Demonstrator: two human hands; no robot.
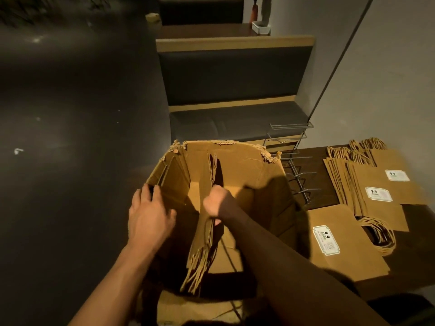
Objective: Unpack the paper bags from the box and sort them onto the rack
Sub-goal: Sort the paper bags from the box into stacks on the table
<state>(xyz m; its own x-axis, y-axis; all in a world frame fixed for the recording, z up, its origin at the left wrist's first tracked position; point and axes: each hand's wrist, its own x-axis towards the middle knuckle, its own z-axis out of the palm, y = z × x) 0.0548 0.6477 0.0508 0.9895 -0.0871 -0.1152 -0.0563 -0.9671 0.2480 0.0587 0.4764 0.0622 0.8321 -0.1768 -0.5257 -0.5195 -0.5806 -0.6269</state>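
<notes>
One cardboard box (235, 161); right hand (215, 203) grips a flat kraft-paper bag bundle (207, 231) (twisted handles), left hand (148, 212) rests spread on another bundle (174, 170).

Box (235, 161) right half open — upright bag bundle (207, 208) blocks its middle.

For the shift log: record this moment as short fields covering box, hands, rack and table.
box: open cardboard box, torn top edges
in box: upright bundle of flat paper bags, handles toward the camera
left hand: fingers straight, resting on the box's left wall
right hand: fist gripping the bundle's top edge
rack: wire rack, no bags on it
table: stacks of paper bags, some with 9.9 labels
</notes>
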